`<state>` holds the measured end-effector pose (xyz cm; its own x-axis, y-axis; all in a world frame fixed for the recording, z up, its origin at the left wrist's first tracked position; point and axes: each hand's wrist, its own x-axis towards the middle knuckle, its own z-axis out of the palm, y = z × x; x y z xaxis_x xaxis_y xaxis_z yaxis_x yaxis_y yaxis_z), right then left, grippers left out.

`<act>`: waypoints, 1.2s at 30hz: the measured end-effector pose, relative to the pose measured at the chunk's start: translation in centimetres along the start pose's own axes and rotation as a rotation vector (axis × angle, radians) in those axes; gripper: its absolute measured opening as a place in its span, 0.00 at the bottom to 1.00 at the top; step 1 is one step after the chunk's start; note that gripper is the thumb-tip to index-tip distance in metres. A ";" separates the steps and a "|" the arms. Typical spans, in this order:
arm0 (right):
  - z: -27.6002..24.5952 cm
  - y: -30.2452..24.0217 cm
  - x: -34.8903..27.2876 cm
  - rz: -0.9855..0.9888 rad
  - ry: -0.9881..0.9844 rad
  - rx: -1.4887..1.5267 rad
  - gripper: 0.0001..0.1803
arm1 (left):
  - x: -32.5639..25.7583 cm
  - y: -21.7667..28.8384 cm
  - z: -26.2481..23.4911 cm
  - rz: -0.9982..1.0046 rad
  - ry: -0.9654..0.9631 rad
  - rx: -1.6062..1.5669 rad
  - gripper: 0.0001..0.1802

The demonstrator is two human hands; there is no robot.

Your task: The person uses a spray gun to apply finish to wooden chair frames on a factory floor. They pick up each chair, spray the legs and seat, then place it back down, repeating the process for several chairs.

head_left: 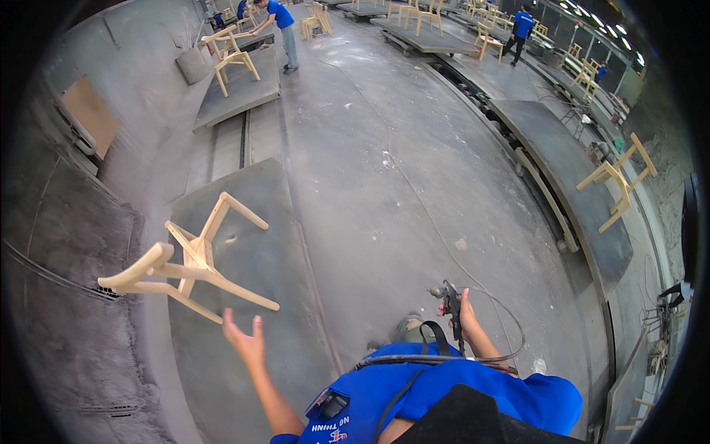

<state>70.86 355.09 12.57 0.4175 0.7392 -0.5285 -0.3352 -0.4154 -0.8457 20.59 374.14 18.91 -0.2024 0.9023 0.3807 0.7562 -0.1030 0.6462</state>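
Note:
A bare light-wood chair (198, 253) lies tipped over on a large grey platform (251, 392) at my left. Its legs point up and to the right, and its curved backrest is at the lower left. My left hand (245, 342) is beside the end of one chair part, fingers spread, with nothing in it. Whether the fingertips touch the wood I cannot tell. Held in my right hand (467, 318), in front of my body, is a dark spray gun (452, 307). A thin hose (521, 333) loops round to its right.
Another platform (244, 103) farther off bears a wooden chair (231, 63), with a person in a blue shirt (276, 16) beside it. Along the right, a chair (617, 177) rests on a long platform (547, 140). A cable (388, 140) runs across the grey floor. Far right, another person (521, 29) stands.

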 end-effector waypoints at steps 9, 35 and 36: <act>6.5 -6.3 17.7 -0.061 -0.425 -0.052 0.47 | 24.4 0.5 -7.2 0.147 0.396 0.774 0.56; 34.6 -31.4 54.3 -0.070 -0.855 -0.227 0.16 | 48.3 13.0 21.0 0.370 0.757 0.794 0.36; 36.4 -32.5 55.6 -0.069 -0.866 -0.212 0.16 | 51.2 13.2 21.8 0.353 0.690 0.667 0.38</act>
<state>74.24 428.97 13.41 -0.3821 0.8716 -0.3071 -0.1343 -0.3812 -0.9147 33.76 428.05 32.52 -0.0556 0.4061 0.9121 0.9918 0.1277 0.0036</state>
